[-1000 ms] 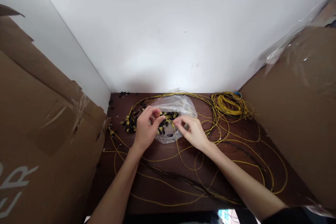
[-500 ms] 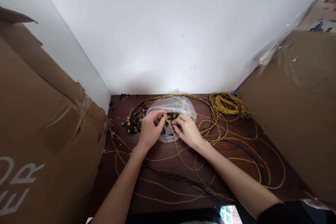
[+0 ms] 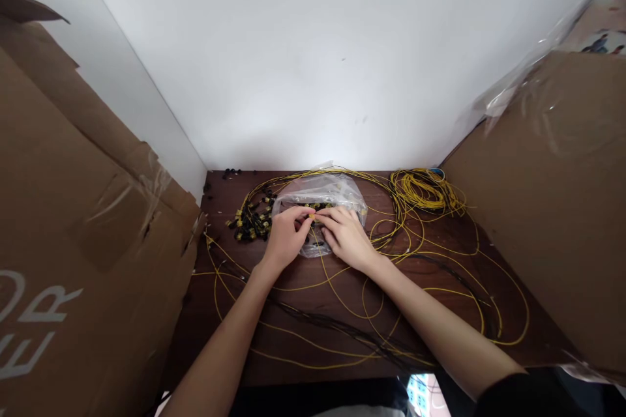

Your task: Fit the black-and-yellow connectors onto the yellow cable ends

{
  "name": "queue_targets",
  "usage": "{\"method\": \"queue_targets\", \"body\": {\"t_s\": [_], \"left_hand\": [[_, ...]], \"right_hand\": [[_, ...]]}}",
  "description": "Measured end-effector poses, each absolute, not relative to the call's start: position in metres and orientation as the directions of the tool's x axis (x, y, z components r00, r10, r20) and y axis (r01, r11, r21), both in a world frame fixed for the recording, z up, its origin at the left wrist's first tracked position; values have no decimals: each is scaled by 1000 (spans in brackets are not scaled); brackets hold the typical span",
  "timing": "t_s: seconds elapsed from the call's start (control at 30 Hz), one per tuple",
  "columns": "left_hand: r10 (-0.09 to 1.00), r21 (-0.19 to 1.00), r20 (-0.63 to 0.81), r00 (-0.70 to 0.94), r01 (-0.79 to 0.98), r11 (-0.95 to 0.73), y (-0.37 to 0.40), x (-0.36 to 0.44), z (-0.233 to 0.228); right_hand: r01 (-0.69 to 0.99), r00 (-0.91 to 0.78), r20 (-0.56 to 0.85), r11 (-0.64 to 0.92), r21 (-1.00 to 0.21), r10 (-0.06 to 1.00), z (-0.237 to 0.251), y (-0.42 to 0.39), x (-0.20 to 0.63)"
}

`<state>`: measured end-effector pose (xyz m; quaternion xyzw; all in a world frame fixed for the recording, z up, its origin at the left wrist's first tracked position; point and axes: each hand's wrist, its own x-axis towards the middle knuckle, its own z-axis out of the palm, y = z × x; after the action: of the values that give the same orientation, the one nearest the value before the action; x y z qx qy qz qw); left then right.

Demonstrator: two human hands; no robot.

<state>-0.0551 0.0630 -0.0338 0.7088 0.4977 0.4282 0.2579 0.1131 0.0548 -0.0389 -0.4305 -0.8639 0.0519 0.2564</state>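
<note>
Over a clear plastic bag, my two hands meet at the fingertips. My left hand pinches a small yellow connector between thumb and fingers; a thin yellow cable hangs from there. My right hand comes in from the other side, its fingertips bent together against the connector; whatever lies between them is hidden. Small black and yellow parts show in the bag behind my fingers. Left of the bag sits a cluster of black and yellow connectors on cable ends.
A coil of yellow cable lies at the back right of the dark brown table. Loose yellow loops and black cables cross the front. Cardboard boxes flank both sides, with a white wall behind. A lit screen shows below the edge.
My right hand has moved slightly left, bringing its fingertips up to the yellow connector in my left hand. The two hands were a little apart before.
</note>
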Motion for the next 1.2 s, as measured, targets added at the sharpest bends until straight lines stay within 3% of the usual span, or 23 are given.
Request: {"method": "queue_targets", "body": {"t_s": [0.5, 0.73, 0.9, 1.07, 1.2], "left_hand": [[959, 861, 241, 149, 423, -282, 63, -51, -32], [967, 929, 195, 165, 284, -235, 64, -50, -36], [981, 968, 185, 63, 158, -193, 65, -50, -32], [942, 893, 333, -33, 333, -304, 62, -55, -24], [928, 828, 372, -25, 462, -319, 60, -57, -20]], "right_hand": [[673, -400, 425, 575, -465, 812, -47, 64, 122], [702, -374, 431, 554, -447, 821, -45, 64, 124], [665, -403, 482, 611, -430, 778, -40, 59, 124], [574, -480, 505, 693, -437, 717, -35, 54, 123], [497, -561, 483, 740, -454, 673, -32, 52, 120]]}}
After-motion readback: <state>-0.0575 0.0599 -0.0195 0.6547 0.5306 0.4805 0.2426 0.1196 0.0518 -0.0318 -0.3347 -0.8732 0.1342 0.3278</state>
